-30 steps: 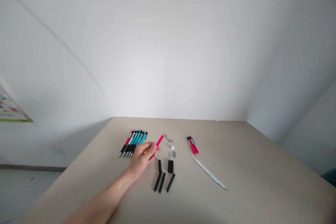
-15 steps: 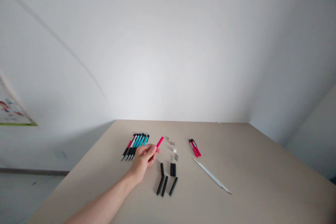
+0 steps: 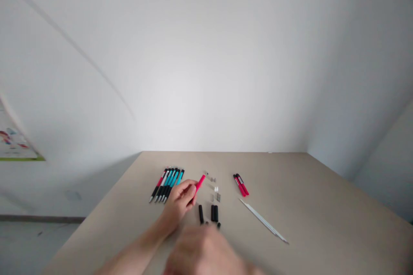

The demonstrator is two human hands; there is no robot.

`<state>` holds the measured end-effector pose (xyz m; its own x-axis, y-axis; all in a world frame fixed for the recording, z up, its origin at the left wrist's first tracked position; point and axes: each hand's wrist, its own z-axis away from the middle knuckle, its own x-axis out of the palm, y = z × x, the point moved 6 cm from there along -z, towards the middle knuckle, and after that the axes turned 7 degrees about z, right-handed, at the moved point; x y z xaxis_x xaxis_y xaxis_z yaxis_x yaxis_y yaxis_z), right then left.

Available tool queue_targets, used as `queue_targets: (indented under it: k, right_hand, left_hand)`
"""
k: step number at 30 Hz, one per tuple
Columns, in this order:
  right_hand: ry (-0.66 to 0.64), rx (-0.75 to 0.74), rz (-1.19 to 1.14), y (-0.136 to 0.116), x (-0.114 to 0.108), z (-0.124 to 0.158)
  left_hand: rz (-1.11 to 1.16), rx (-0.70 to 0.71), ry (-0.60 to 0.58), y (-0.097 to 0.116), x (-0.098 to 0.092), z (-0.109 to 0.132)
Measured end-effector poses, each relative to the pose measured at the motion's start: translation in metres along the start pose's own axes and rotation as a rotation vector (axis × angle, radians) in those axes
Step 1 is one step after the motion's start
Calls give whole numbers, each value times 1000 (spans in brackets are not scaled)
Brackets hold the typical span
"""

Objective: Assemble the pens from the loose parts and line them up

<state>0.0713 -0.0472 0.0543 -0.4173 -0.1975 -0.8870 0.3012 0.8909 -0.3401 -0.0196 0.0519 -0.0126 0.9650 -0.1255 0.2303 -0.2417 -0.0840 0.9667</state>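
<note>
My left hand (image 3: pixel 180 202) holds a pink pen barrel (image 3: pixel 200 181) between thumb and fingers, its end pointing up and to the right. My right hand (image 3: pixel 203 251) is a blur at the bottom centre, and its fingers cannot be made out. It hides part of the black grips (image 3: pixel 214 213) lying on the table. Beyond the grips are small clear and metal parts (image 3: pixel 216 189). Several assembled pens (image 3: pixel 167 184) lie side by side left of my left hand.
Two pink barrels with black ends (image 3: pixel 241 184) lie to the right on the beige table (image 3: pixel 322 206). Thin white refills (image 3: pixel 263 221) lie diagonally nearer to me. A white wall (image 3: pixel 219 60) rises behind the table, with a poster (image 3: pixel 16 139) at far left.
My right hand has come into view at the bottom, over the nearer black grips. My left hand still holds the pink barrel, slightly lower and farther right. The view has shifted a little.
</note>
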Motion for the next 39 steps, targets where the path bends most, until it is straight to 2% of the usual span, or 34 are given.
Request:
queue_targets:
  k: [1, 3, 4, 6, 8, 11, 17, 22, 25, 29, 32, 35, 39]
  right_hand:
    - [20, 104, 58, 29, -16, 4]
    - [-33, 501, 311, 94, -45, 24]
    - [-88, 633, 388, 119, -55, 37]
    - [-167, 752, 418, 150, -67, 59]
    - [-188, 787, 420, 161, -67, 73]
    - [-194, 823, 411, 163, -57, 79]
    - [-170, 823, 370, 162, -41, 74]
    - [-102, 811, 332, 159, -46, 69]
    - [-23, 771, 309, 150, -53, 63]
    - [228, 668, -46, 137, -54, 55]
    - [355, 616, -346, 133, -43, 50]
    - [388, 631, -611, 132, -26, 45]
    - [362, 682, -929, 130, -8, 40]
  left_hand:
    - [-11, -13, -3, -1, 1, 0]
    - [-33, -38, -26, -2, 3, 1]
    - [-41, -46, -41, -2, 5, 1]
    - [-54, -49, -66, -2, 6, 1]
    - [-62, -51, -71, -2, 6, 2]
    - [-85, -56, -94, -3, 8, 3]
    - [-125, -14, -136, 4, 12, 7]
    - [-210, 58, -93, 6, 2, 8]
    - [-234, 85, -107, 5, 0, 9]
    - [-269, 174, -162, 11, 7, 13]
    - [-317, 231, -202, 16, 11, 16]
    - [-357, 277, -211, 22, 13, 18]
    - [-336, 329, -216, 30, 15, 21]
